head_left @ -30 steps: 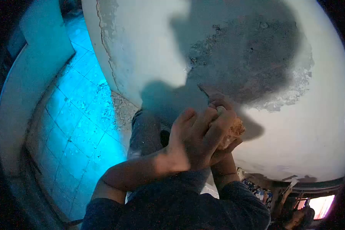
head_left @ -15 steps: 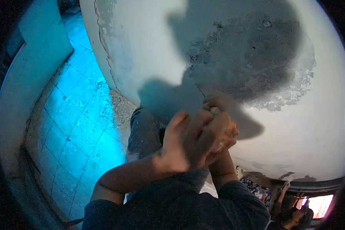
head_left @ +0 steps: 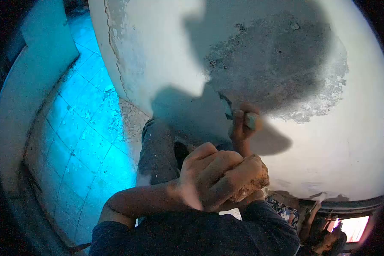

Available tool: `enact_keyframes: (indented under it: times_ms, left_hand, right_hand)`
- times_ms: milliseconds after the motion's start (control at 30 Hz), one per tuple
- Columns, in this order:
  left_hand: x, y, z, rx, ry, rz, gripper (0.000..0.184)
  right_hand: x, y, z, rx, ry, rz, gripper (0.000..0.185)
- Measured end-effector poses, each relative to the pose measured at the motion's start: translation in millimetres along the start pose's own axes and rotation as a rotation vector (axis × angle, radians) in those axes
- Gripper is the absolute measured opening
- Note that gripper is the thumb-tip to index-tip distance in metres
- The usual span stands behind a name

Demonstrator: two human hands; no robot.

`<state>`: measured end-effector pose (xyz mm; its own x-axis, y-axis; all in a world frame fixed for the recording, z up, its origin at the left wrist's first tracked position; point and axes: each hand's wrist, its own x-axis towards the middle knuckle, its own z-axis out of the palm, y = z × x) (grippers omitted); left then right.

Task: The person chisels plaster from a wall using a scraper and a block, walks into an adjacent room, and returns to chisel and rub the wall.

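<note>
My left hand (head_left: 215,173) is closed around a rough, brownish-orange chunk of stone (head_left: 254,185), held in front of my chest. Farther off, my right hand (head_left: 242,126) grips a flat-bladed scraper at the wall. Its thin dark blade (head_left: 226,106) points up and left, at the lower edge of a bare grey patch (head_left: 273,64). The pale butt of the handle (head_left: 252,122) faces back toward me. A gap separates the stone from the handle. The stone and left hand partly hide my right forearm.
White plastered wall (head_left: 324,158) curves across the front, with a long crack (head_left: 112,47) at left. Crumbled debris (head_left: 132,119) lies at its foot. Blue-lit floor tiles (head_left: 81,141) stretch left. At lower right another person's arm (head_left: 313,213) reaches toward the wall.
My left hand has drawn back toward my chest with the stone, away from my right hand, which now shows plainly. The right hand stays at the wall with the scraper.
</note>
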<state>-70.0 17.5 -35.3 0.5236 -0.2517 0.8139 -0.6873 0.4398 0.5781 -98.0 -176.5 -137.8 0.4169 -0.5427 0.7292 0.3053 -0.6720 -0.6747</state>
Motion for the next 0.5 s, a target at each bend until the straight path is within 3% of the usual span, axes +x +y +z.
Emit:
enact_keyframes:
  times_ms: [100, 167, 267, 367, 500]
  left_hand:
    - [2.1, 1.5, -1.3, 0.017, -0.011, 0.0, 0.048]
    - [5.8, -6.9, -2.1, 0.032, -0.088, 0.087, 0.05]
    - [11.0, -18.6, -4.7, 0.063, -0.194, 0.222, 0.052]
    - [6.9, -7.0, -5.5, 0.181, -0.089, 0.241, 0.051]
    - [6.5, -23.2, -7.4, 0.24, -0.177, 0.14, 0.046]
  right_hand:
    - [13.7, -7.3, 8.4, -0.037, 0.068, -0.15, 0.011]
    - [21.5, -7.8, 18.1, -0.243, -0.01, -0.37, 0.013]
    - [16.5, -3.6, 22.9, -0.309, 0.003, -0.377, 0.013]
    - [13.7, 0.4, 23.6, -0.305, -0.009, -0.387, 0.012]
    - [1.1, -6.2, 23.6, -0.565, -0.096, -0.355, 0.012]
